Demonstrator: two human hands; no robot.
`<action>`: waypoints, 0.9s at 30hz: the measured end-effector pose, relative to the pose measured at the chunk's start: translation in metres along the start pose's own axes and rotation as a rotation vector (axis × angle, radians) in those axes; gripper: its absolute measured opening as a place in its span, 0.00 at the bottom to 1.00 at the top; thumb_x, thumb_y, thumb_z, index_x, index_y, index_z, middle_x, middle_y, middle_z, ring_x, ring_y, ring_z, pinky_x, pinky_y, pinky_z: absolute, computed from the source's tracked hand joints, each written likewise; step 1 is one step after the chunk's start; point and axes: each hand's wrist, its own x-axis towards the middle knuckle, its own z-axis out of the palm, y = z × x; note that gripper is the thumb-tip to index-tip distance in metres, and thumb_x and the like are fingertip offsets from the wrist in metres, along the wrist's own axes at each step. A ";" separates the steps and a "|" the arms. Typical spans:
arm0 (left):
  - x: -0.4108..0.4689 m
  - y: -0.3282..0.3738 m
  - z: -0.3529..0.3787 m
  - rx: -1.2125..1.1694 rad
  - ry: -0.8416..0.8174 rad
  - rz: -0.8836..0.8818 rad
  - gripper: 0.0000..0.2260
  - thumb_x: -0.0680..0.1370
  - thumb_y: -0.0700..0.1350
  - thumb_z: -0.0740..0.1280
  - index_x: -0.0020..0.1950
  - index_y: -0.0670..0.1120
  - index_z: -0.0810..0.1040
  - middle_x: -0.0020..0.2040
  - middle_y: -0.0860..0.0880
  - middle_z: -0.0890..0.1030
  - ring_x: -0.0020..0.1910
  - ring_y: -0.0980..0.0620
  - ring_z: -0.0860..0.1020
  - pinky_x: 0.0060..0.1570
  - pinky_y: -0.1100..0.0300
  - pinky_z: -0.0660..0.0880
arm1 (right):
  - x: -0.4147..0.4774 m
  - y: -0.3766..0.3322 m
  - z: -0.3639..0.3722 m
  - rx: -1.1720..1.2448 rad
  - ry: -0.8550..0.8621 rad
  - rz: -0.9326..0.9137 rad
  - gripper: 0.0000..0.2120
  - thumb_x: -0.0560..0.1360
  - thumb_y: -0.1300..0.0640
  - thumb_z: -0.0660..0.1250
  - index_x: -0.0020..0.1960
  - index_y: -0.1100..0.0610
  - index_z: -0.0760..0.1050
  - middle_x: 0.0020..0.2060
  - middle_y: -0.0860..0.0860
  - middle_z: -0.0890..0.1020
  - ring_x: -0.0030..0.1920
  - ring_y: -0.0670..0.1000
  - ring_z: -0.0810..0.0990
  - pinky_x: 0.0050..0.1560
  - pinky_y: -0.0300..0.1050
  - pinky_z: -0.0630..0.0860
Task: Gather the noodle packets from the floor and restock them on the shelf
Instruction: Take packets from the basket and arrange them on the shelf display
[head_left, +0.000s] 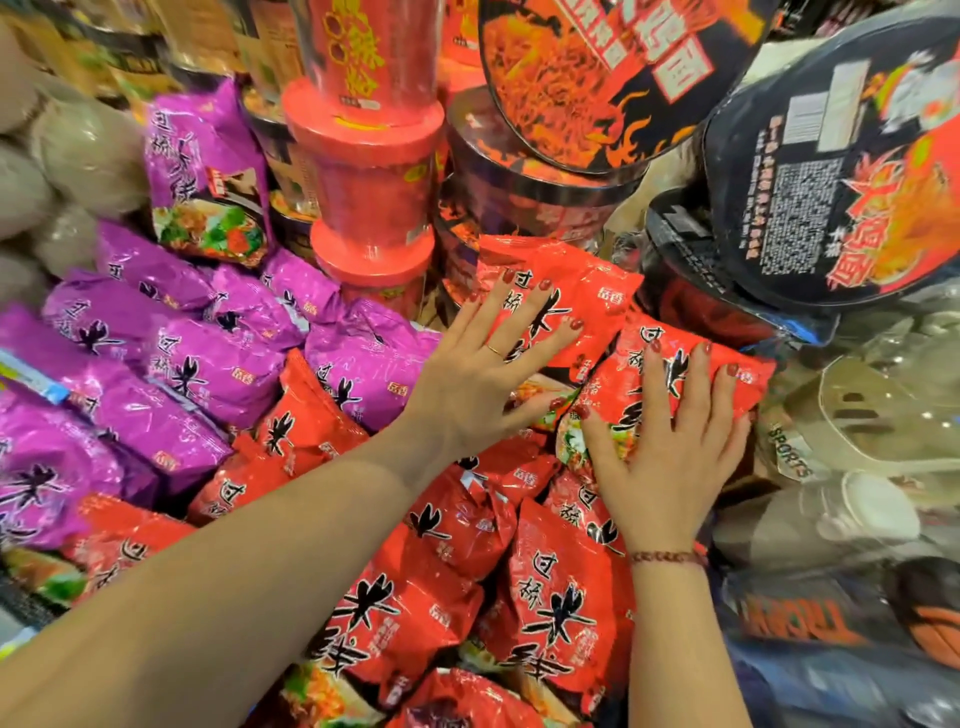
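Red noodle packets fill the shelf's middle and lower part. My left hand (488, 374) lies flat with spread fingers on the far red packet (587, 291) at the back of the pile. My right hand (670, 441) presses with straight fingers on another red packet (748, 374) just to its right, which tilts against the stack. More red packets (561, 623) lie below both hands. Neither hand curls around anything.
Purple noodle packets (171, 374) crowd the left side. Stacked red noodle cups (369, 171) stand behind them, and black bowl noodles (841, 171) lean at the upper right. Clear plastic-wrapped goods (872, 441) sit to the right.
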 end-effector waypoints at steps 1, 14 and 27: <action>0.000 0.001 -0.004 0.001 0.003 0.004 0.26 0.78 0.60 0.61 0.74 0.54 0.65 0.76 0.44 0.62 0.75 0.37 0.58 0.71 0.43 0.56 | 0.001 -0.001 -0.003 0.004 -0.004 0.003 0.34 0.73 0.35 0.61 0.75 0.47 0.61 0.76 0.56 0.61 0.76 0.60 0.57 0.71 0.66 0.56; -0.111 -0.035 -0.137 -0.019 0.064 -0.211 0.22 0.72 0.47 0.66 0.66 0.45 0.73 0.64 0.39 0.76 0.63 0.37 0.75 0.59 0.43 0.74 | -0.009 -0.122 -0.080 0.510 0.036 -0.310 0.24 0.72 0.50 0.67 0.65 0.61 0.75 0.63 0.59 0.75 0.63 0.60 0.73 0.65 0.56 0.68; -0.427 -0.012 -0.261 0.282 0.048 -0.821 0.15 0.73 0.47 0.64 0.54 0.40 0.82 0.52 0.43 0.81 0.51 0.43 0.76 0.52 0.52 0.72 | -0.191 -0.285 -0.112 0.863 -0.485 -0.856 0.16 0.71 0.51 0.65 0.55 0.56 0.78 0.49 0.52 0.81 0.50 0.58 0.79 0.49 0.53 0.77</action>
